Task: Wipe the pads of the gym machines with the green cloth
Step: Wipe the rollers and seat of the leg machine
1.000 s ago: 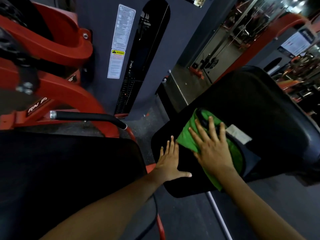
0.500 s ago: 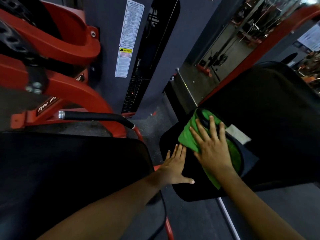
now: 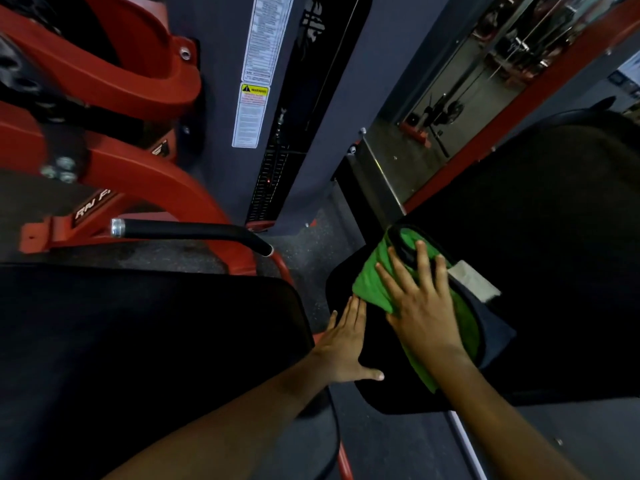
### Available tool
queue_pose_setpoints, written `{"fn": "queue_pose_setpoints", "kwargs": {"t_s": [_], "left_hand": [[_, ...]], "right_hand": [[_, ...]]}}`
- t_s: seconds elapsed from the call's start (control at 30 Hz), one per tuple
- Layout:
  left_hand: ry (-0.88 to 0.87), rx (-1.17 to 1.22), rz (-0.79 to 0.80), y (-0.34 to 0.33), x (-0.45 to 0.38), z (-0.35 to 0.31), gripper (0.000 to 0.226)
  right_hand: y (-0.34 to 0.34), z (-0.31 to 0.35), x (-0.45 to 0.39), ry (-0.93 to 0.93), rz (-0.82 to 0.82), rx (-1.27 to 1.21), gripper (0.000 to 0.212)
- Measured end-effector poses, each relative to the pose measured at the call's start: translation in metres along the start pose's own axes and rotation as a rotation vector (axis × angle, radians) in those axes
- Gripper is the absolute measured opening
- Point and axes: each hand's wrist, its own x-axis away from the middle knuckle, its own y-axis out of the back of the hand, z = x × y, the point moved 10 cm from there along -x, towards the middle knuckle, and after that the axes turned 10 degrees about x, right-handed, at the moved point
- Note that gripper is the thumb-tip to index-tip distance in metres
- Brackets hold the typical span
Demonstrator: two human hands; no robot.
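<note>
A green cloth (image 3: 372, 284) lies on the near left part of a large black pad (image 3: 554, 271) at the right. My right hand (image 3: 420, 306) presses flat on the cloth with its fingers spread and straight. My left hand (image 3: 346, 344) rests open on the pad's left edge, just left of the cloth, thumb out to the right. A white label (image 3: 474, 278) and a dark patch on the pad show just right of the cloth. A second black pad (image 3: 138, 341) fills the lower left.
Red machine arms (image 3: 104, 81) and a black-gripped handle bar (image 3: 190, 230) stand at the left. A grey weight-stack shroud (image 3: 311, 116) with warning stickers rises in the middle. A mirror (image 3: 467, 81) and a red frame bar (image 3: 502, 123) lie behind the right pad. Dark floor (image 3: 398, 452) runs between the pads.
The view has shifted, so both pads sit further right and lower in the frame. My left hand has slid closer to the cloth. My right hand stays flat on the cloth.
</note>
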Motion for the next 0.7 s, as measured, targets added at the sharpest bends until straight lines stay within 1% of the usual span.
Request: {"fn": "queue_pose_setpoints", "kwargs": {"t_s": [0.1, 0.17, 0.2, 0.27, 0.33, 0.4, 0.43, 0.5, 0.57, 0.6, 0.63, 0.67, 0.7], "left_hand": [[-0.001, 0.058, -0.025, 0.000, 0.003, 0.002, 0.130], [0.032, 0.098, -0.025, -0.008, 0.006, 0.010, 0.133], [0.040, 0.113, -0.014, -0.013, 0.009, 0.013, 0.134], [0.033, 0.136, 0.015, -0.024, 0.014, 0.015, 0.134], [0.026, 0.146, 0.039, -0.031, 0.017, 0.016, 0.133], [0.033, 0.132, 0.061, -0.035, 0.019, 0.017, 0.132], [0.034, 0.126, 0.072, -0.035, 0.020, 0.018, 0.131], [0.035, 0.132, 0.073, -0.035, 0.021, 0.019, 0.130], [0.023, 0.149, 0.051, -0.034, 0.021, 0.018, 0.132], [0.019, 0.153, 0.046, -0.034, 0.022, 0.018, 0.134], [0.018, 0.156, 0.046, -0.035, 0.022, 0.017, 0.134], [0.020, 0.155, 0.052, -0.038, 0.023, 0.019, 0.135], [0.021, 0.153, 0.059, -0.039, 0.023, 0.020, 0.135]], "right_hand": [[0.011, -0.031, 0.001, -0.141, -0.059, -0.023, 0.085], [0.011, -0.032, -0.018, -0.201, -0.019, -0.007, 0.082], [0.008, -0.022, -0.031, -0.181, 0.022, -0.001, 0.082], [-0.007, 0.014, -0.045, -0.052, 0.113, 0.064, 0.082], [-0.026, 0.046, -0.040, 0.058, 0.153, 0.071, 0.079], [-0.031, 0.063, -0.022, 0.174, 0.096, 0.010, 0.074], [-0.028, 0.063, -0.011, 0.198, 0.043, -0.014, 0.074], [-0.022, 0.046, 0.004, 0.131, -0.026, -0.061, 0.076], [-0.018, 0.024, -0.003, -0.023, -0.002, -0.074, 0.077], [-0.016, 0.019, -0.013, -0.088, 0.046, -0.042, 0.077], [-0.014, 0.021, -0.023, -0.113, 0.094, 0.013, 0.077], [-0.014, 0.030, -0.033, -0.096, 0.137, 0.059, 0.075], [-0.017, 0.046, -0.041, -0.027, 0.156, 0.100, 0.072]]}}
